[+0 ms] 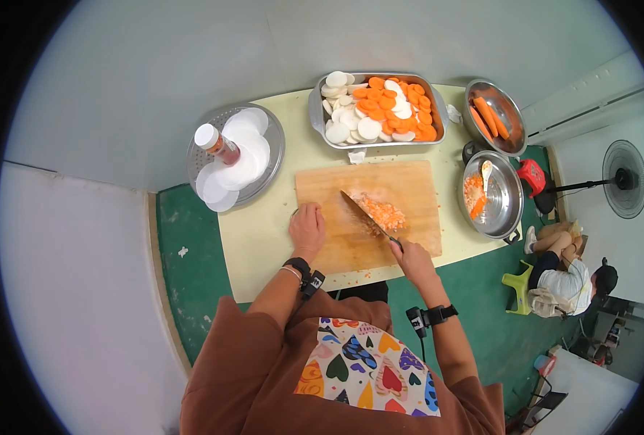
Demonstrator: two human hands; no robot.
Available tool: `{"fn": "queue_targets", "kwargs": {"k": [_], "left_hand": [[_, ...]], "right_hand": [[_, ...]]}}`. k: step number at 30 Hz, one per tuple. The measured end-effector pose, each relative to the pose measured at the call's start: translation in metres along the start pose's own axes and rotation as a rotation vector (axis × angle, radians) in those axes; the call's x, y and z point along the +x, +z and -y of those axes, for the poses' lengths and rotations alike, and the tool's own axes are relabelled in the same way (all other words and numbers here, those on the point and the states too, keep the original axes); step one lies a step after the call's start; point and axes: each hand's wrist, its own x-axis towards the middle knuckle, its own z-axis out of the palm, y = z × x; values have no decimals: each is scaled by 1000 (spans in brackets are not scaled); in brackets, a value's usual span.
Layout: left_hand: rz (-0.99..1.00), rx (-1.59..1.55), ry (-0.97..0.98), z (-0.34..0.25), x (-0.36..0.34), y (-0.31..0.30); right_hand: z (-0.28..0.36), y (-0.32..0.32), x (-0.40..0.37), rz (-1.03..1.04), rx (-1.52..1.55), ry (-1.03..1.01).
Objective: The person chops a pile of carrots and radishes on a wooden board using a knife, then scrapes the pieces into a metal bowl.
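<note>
On the wooden cutting board (322, 185), a heap of finely chopped carrot (385, 214) lies in the middle with some paler bits. My right hand (413, 261) is closed around the dark handle of a kitchen knife (365, 215). Its blade slants up and left along the heap's left side, the tip farthest from me. At the board's left edge, my left hand (307, 228) rests palm down, apart from the blade, and appears to hold nothing. Its fingertips are hard to make out.
Behind the board stands a metal tray (314, 109) of white and orange slices. To the right are a bowl of carrots (514, 109) and a pan (507, 203) with chopped carrot and a spoon. A shaker bottle (217, 143) stands left on a perforated plate (273, 170). A person (564, 283) sits beyond.
</note>
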Motion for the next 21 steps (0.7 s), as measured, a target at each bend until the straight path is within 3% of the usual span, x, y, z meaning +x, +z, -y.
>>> {"fn": "queue_targets", "kwargs": {"k": [3, 6, 11, 18, 21], "left_hand": [[-2, -3, 2, -4, 1, -1], [-2, -10, -8, -4, 1, -2], [-3, -5, 2, -4, 2, -2], [7, 14, -6, -3, 1, -1], [11, 7, -3, -5, 1, -3]], "right_hand": [[0, -6, 1, 14, -77, -6], [-11, 9, 5, -15, 31, -1], [13, -20, 5, 7, -146, 18], [-9, -8, 17, -54, -41, -20], [2, -22, 16, 30, -123, 14]]}}
